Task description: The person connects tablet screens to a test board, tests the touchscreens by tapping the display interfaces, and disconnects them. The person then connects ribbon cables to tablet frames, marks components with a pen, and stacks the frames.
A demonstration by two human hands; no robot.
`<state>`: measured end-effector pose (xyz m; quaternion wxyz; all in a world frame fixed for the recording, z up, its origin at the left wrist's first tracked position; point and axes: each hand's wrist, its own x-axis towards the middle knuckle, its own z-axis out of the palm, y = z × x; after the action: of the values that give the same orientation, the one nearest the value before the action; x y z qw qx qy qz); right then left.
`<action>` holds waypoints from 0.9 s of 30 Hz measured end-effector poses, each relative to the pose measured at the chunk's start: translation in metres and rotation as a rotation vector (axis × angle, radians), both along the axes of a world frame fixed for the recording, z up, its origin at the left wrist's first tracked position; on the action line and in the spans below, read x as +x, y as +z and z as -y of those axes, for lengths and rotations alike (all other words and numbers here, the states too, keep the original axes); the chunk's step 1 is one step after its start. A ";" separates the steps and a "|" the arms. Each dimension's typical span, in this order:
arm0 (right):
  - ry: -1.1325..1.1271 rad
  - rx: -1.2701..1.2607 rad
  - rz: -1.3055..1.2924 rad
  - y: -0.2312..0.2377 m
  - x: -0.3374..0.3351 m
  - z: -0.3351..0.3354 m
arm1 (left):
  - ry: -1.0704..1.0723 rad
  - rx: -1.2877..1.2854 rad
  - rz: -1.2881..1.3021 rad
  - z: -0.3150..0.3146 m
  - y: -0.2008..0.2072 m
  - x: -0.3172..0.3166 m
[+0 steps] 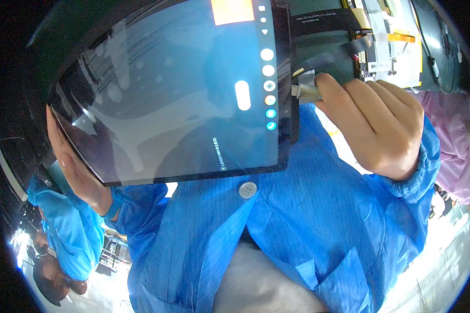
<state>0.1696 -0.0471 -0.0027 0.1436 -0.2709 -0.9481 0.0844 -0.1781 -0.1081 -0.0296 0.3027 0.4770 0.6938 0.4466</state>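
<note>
A large lit tablet screen (183, 88) is raised in front of me, with a column of round icons along its right side and an orange patch at the top. My left hand (75, 161) grips its lower left edge; the fingers behind it are hidden. At the right edge of the tablet, my right hand (376, 122) is closed, thumb and forefinger pinching a small whitish plug-like piece (308, 93). This piece meets the tablet's edge; whether it is inserted cannot be made out. Just above it runs a dark ribbon cable (339, 55).
Behind the tablet at upper right lie a circuit board (373, 52) with several parts and an orange flex strip (401, 38). A thin dark cable (431, 57) crosses the dark surface there. People in blue (75, 224) and pink (449, 141) clothing are on either side.
</note>
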 end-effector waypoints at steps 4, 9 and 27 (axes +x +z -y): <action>0.099 0.000 0.015 0.000 0.000 -0.010 | 0.014 -0.012 0.054 -0.003 0.004 0.001; 0.105 0.001 0.022 -0.003 -0.012 -0.009 | 0.029 -0.057 0.095 -0.004 0.007 -0.005; 0.058 -0.009 -0.022 -0.013 -0.003 -0.019 | -0.534 0.058 -0.807 -0.055 0.036 0.148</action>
<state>0.1667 -0.0281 -0.0161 0.1505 -0.2431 -0.9535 0.0957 -0.0302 -0.0530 0.0068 0.1002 0.7819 0.5963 0.1518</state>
